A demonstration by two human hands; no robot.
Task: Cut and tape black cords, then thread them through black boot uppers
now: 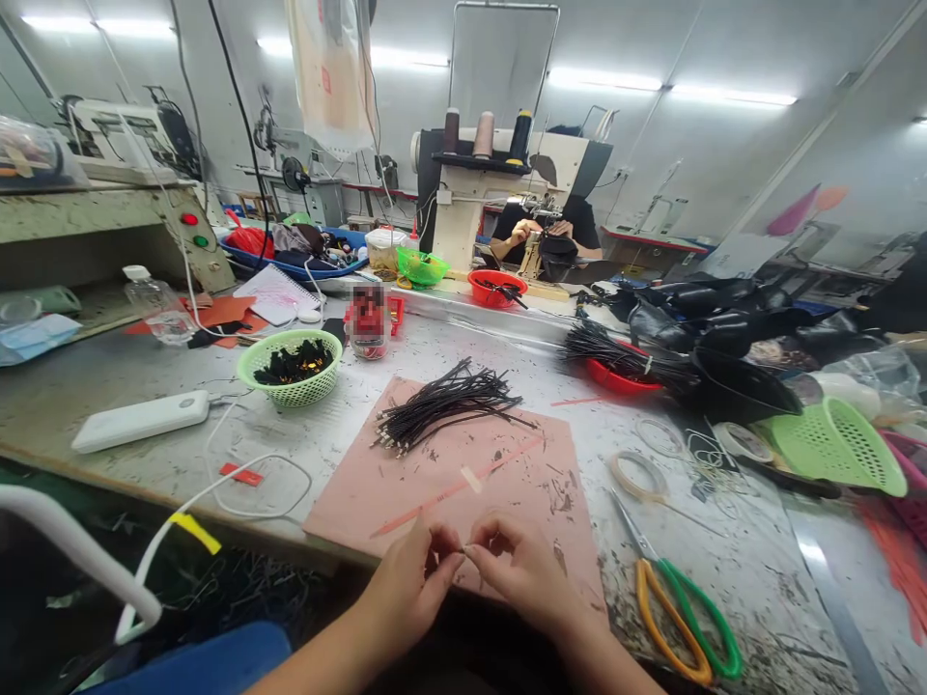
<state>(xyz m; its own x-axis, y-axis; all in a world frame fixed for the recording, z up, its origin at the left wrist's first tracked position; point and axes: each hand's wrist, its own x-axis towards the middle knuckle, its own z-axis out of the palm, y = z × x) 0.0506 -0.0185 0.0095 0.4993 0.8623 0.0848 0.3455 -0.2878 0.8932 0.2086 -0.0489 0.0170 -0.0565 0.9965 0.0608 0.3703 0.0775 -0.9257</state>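
Left grip (pixel 406 579) beside right grip (pixel 525 576), both pinched, black cords (pixel 443 410) ahead

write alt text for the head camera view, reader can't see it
A person's left hand and right hand are pinched close together over a pink mat. Black cords lie heaped beyond them; scissors lie on the bench to the right.

There are three thread cones (pixel 484 135), two cord bundles (pixel 449 405), one pink mat (pixel 525 492).
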